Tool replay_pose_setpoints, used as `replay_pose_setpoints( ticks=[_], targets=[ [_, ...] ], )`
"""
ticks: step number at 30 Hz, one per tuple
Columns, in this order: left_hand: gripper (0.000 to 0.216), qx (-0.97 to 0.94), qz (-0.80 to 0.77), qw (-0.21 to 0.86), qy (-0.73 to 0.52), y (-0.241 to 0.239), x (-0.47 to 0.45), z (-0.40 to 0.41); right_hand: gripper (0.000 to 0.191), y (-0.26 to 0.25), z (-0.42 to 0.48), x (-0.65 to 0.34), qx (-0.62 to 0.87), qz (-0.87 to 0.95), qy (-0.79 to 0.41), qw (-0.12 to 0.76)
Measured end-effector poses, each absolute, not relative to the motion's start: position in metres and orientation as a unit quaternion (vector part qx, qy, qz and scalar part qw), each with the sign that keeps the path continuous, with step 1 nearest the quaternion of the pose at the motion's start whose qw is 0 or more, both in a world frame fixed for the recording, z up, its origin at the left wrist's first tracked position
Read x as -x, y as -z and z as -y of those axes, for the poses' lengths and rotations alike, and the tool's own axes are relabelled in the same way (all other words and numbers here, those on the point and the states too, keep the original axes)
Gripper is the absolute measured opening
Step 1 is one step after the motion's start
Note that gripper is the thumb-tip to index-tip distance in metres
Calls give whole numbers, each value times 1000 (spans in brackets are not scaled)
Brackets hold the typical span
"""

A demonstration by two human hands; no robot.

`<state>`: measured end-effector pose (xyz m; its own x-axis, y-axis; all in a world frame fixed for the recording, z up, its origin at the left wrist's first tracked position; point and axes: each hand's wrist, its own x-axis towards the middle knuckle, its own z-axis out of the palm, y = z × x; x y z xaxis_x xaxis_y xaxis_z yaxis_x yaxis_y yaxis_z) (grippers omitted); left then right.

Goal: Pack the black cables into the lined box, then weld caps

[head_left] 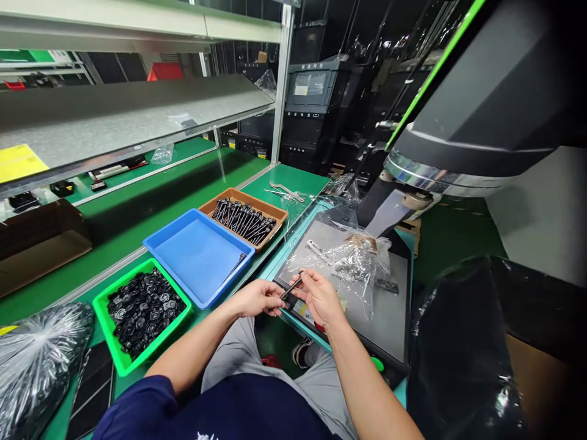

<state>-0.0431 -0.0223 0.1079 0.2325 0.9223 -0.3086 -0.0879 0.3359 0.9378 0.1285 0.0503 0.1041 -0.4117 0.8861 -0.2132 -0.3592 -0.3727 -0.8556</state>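
A thin black rod [292, 287] slants between my two hands over the near edge of the machine's grey plate. The fingers of my left hand [260, 298] pinch its lower end, while my right hand [321, 299] grips it near the upper end. Fingertips hide both ends. Similar black rods with wider heads [245, 221] fill a brown tray [283, 221] on the green bench. One more rod [235, 269] lies in the blue tray [183, 244]. To the left, a green bin [123, 362] holds many small black plastic parts [145, 308].
Crumpled clear plastic bags [362, 263] and a metal bracket [316, 247] lie on the grey plate [389, 324]. A large dark machine head [472, 116] overhangs at the right. Metal tools [287, 190] rest behind the brown tray. A full plastic bag [41, 360] sits at the left.
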Motion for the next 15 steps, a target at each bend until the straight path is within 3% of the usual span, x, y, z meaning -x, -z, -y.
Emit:
replay_pose_setpoints(
  ticks=[5,10,15],
  targets=[
    [25,-447,-586,540,-406,-115,87,-14,48,-101,-55,-136,397,402,-718,406],
    [17,-478,-812,182,-283,-132,166,-77,47,-89,-37,-157,400,426,-725,364],
    [21,-437,-870,107,-201,-144,215,-127,48,-85,-16,-179,438,427,-705,359]
  ],
)
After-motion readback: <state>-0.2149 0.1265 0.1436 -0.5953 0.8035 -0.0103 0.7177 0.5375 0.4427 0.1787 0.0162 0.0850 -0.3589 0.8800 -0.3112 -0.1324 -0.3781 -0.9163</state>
